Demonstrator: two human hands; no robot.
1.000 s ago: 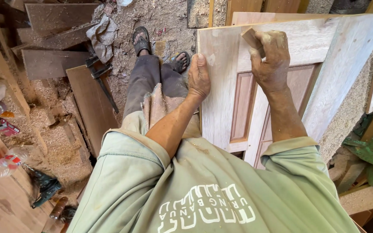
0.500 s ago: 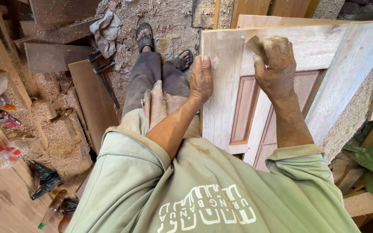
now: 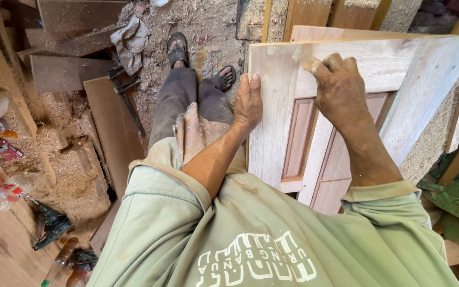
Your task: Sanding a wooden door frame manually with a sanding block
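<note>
1. The fingers [image 3: 329,65] of the right hand [image 3: 341,90] are clenching a small sanding block [image 3: 311,64] and pressing it against the top rail of the wooden door panel [image 3: 272,106]; most of the block is hidden under the knuckles, so it may be a folded pad rather than a block.
2. The left hand [image 3: 247,102] is lying flat on the panel's left stile, fingers stretched out and not gripping, thumb side wrapping the left edge, holding nothing else.
3. The panel is standing tilted on edge in front of the person, its top corner just beyond the block.
4. Risk: the block is working close to the panel's top left corner, so a hard stroke could be running off the edge and rounding it, or scraping the knuckles on the raw wood.
5. Risk: only a flat palm is steadying the panel; uneven pressure from the right hand could be making it slide or twist away.
6. Below the panel's left edge, the sandalled feet [image 3: 176,48] are standing on loose sawdust, which may be giving poor footing.
7. Left of the panel, a clamp [image 3: 123,85] and boards [image 3: 115,133] are lying on the floor, a tripping hazard if the person is stepping back.
</note>
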